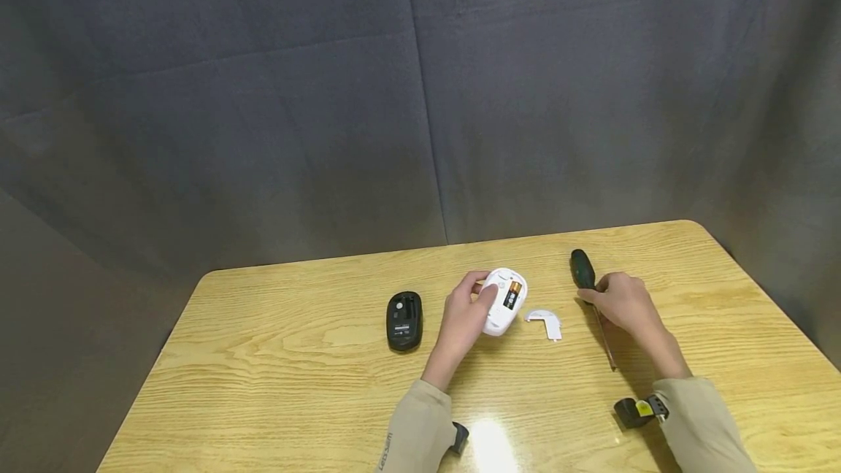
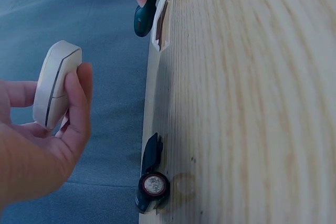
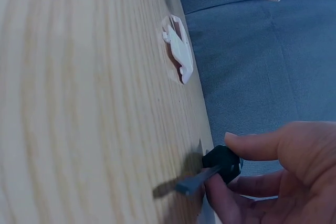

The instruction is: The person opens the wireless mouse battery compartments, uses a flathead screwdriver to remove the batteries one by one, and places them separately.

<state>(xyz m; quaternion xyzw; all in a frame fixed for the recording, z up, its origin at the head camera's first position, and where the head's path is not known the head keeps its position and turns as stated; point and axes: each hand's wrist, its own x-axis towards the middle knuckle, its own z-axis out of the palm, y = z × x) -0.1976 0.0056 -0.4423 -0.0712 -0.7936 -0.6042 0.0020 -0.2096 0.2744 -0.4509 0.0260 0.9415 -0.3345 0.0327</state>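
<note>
My left hand point(image 1: 463, 312) grips a white computer mouse point(image 1: 496, 320), underside up and held above the table. A battery point(image 1: 512, 295) with a black and copper-coloured wrapper sits in its uncovered slot. My right hand point(image 1: 624, 303) pinches a screwdriver point(image 1: 582, 268) at the lower end of its dark green handle. The shaft points toward me, and in the right wrist view its flat tip point(image 3: 189, 185) shows just above the wood. Between the two hands lies a white, hook-shaped battery cover point(image 1: 550, 323), touched by neither.
A black mouse point(image 1: 404, 331) rests upside down left of my left hand, its battery slot uncovered. The wooden table point(image 1: 276, 385) has rounded far corners. Behind its far edge hangs a dark grey curtain point(image 1: 328, 152). Black wrist devices point(image 1: 632, 412) sit at both cuffs.
</note>
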